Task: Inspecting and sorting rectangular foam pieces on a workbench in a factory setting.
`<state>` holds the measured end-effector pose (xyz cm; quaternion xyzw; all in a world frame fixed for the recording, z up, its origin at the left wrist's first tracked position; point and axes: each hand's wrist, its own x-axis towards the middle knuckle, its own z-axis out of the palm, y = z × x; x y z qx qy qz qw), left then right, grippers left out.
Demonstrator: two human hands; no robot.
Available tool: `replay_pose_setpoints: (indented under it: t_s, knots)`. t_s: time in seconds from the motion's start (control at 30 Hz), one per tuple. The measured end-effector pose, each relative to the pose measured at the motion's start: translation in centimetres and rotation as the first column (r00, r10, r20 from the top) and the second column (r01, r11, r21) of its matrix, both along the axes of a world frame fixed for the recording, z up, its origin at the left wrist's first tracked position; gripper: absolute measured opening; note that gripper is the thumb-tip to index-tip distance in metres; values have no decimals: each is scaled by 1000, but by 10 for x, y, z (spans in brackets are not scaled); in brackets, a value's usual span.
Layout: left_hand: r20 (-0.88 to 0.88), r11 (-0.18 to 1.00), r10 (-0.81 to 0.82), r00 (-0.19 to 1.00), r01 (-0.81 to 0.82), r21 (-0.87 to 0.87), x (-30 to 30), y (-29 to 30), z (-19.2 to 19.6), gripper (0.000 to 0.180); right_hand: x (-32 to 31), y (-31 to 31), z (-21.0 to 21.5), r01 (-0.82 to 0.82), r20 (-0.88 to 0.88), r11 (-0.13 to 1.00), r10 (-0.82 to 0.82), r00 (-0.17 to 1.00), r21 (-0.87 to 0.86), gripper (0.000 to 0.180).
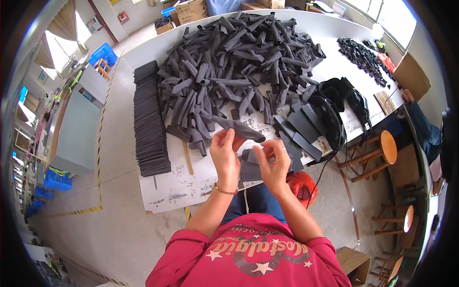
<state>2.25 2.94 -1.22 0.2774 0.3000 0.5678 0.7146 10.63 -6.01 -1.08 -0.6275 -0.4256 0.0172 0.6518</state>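
Note:
A dark grey fabric tube (241, 129) is pinched between the thumb and fingers of my left hand (226, 155), lifted over the near part of the table. Its open right end points toward my right hand (274, 162). That hand's fingers are curled in close to the thumb, just below the tube's end; whether anything small is between them is hidden. Flat dark grey rectangular pieces (249, 171) lie beneath my hands, and more flat pieces (302, 125) spread to the right. A large heap of similar grey tubes (234, 57) covers the table beyond.
A long, neat stack of dark pieces (152, 119) lines the table's left side, near a thin wooden stick (187, 158). Black bags (334, 105) with a hanging cord sit at right. A red plastic bag (302, 186) hangs by the near edge; wooden stools (388, 147) stand at right.

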Motion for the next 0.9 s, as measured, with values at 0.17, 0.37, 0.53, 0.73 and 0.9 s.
replay_pose_setpoints:
  t_s: [0.17,0.37,0.53,0.73,0.9]
  knots:
    - [54,999,-5,999,2,49,0,-13,-2,12,-5,12,1,164,-17,986,-164,986,-19,26]
    - [170,999,-36,985,30,35,-6,-5,-11,6,-5,5,-5,-190,-155,976,205,966,103,10]
    - [217,998,-55,975,56,-1,-6,-3,-16,9,-7,2,-6,-138,-175,990,136,975,0,12]
    - [236,998,-67,969,64,21,-9,-7,-17,11,-12,12,-2,10,-188,1000,-13,982,-13,17]
    - [295,953,-274,916,299,-43,-6,-11,-5,19,-6,8,-8,10,-16,998,-11,1000,-59,9]
